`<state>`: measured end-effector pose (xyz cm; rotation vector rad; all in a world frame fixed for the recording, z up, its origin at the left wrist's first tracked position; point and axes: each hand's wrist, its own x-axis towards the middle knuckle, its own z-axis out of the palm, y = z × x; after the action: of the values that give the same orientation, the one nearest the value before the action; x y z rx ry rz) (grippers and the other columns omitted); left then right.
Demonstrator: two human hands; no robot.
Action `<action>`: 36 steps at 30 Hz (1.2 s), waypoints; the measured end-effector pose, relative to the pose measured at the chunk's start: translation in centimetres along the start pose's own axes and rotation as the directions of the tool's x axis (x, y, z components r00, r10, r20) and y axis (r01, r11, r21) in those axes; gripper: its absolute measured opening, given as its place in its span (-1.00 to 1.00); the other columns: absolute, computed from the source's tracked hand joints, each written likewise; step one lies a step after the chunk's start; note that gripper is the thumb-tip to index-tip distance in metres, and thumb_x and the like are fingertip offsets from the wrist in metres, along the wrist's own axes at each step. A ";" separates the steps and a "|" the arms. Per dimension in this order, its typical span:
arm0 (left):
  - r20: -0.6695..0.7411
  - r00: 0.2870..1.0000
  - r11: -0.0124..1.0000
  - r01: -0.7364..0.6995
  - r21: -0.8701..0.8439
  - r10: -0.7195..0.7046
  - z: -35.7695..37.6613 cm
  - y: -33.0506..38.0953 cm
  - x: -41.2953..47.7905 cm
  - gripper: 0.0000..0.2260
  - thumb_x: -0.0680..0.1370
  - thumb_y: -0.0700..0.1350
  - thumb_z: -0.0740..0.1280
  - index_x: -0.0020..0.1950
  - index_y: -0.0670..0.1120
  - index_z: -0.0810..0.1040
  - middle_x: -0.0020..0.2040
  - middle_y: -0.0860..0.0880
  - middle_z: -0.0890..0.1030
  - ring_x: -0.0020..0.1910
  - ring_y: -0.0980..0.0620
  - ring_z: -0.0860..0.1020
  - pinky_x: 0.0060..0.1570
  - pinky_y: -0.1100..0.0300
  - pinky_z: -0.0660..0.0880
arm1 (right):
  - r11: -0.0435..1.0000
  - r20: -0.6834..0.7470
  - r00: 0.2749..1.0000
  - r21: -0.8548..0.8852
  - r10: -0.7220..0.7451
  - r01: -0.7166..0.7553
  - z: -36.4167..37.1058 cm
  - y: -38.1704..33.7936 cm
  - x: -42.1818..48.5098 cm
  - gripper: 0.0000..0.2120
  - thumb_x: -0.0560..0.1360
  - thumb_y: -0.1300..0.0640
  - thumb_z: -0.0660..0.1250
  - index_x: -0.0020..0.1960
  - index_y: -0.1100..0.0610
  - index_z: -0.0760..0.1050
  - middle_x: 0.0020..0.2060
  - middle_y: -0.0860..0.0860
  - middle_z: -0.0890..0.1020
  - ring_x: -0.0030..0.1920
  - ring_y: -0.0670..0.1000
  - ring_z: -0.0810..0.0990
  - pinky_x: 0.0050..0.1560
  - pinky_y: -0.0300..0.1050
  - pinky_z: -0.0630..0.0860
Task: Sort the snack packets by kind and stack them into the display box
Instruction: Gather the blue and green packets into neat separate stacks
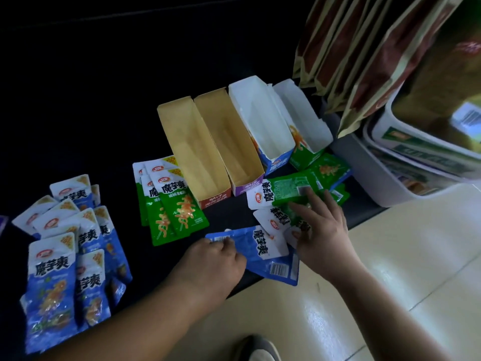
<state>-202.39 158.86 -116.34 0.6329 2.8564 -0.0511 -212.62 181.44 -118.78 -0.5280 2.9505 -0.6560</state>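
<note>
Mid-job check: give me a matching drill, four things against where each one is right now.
1. blue pile
2. tidy green stack
3. left hand
4. right hand

A. on the loose green packets
B. far left of the dark surface
C. just left of the brown-lined boxes
D. on a single blue packet at the near edge

Pairs: 1-B, 2-C, 3-D, 4-A

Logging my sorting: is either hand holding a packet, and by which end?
The left hand grips a blue packet by its bottom end; the right hand only rests on green packets.
</note>
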 end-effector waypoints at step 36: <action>0.453 0.639 -0.367 0.274 -0.889 -0.621 -5.9 -4.4 -7.9 -0.49 0.55 -0.40 0.41 0.38 0.05 0.49 0.05 0.03 0.77 0.03 -0.03 0.74 0.18 -0.14 0.61 | 0.312 0.319 0.886 0.850 0.338 -0.425 -1.4 -14.4 -2.1 -0.80 0.61 0.12 0.39 -0.18 0.11 0.61 -0.23 0.25 0.65 -0.22 0.20 0.59 -0.16 0.15 0.54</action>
<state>-198.43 152.09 -108.94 -1.0474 1.9220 1.9957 -206.27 170.50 -111.38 0.2735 1.9499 -1.8707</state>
